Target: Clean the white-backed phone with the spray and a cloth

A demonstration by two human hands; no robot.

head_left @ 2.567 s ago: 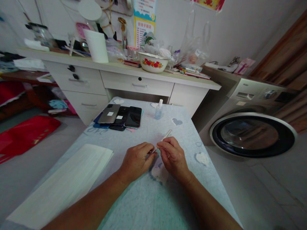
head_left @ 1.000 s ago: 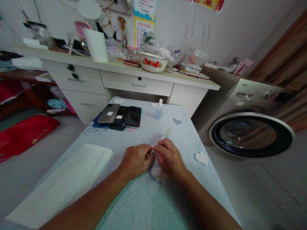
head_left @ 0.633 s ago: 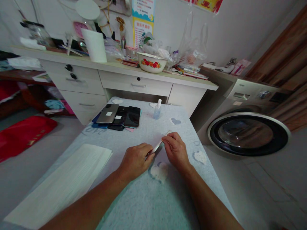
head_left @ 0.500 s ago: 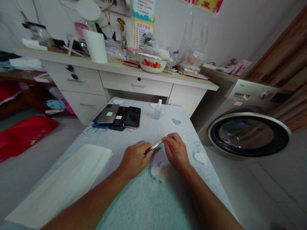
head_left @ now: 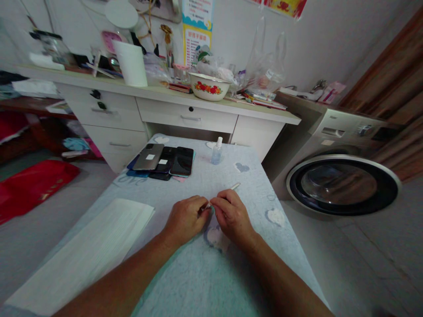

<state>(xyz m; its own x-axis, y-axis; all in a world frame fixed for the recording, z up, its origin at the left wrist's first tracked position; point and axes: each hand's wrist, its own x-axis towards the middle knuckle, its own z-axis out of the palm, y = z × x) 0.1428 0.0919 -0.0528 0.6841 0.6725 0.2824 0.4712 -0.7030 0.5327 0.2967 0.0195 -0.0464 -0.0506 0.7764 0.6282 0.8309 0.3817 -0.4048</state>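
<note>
Over the middle of the cloth-covered table (head_left: 198,281), my left hand (head_left: 188,216) pinches one end of a thin whitish strip (head_left: 235,186). My right hand (head_left: 233,215) is closed on the same strip, its fingertips almost touching those of my left hand. The strip's far end sticks out beyond my right hand's knuckles, and its middle is hidden by the fingers. What exactly the strip is cannot be made out.
Several phones (head_left: 148,157) lie piled at the table's back left. A clear spray bottle (head_left: 217,152) stands upright behind my hands. Folded pale sheets (head_left: 89,251) lie at the left. Beyond are a white desk (head_left: 188,115) and a washing machine (head_left: 340,163).
My right hand has moved left along the strip, close to my left hand. The strip's far end now shows past my right hand. My left hand has barely moved.
</note>
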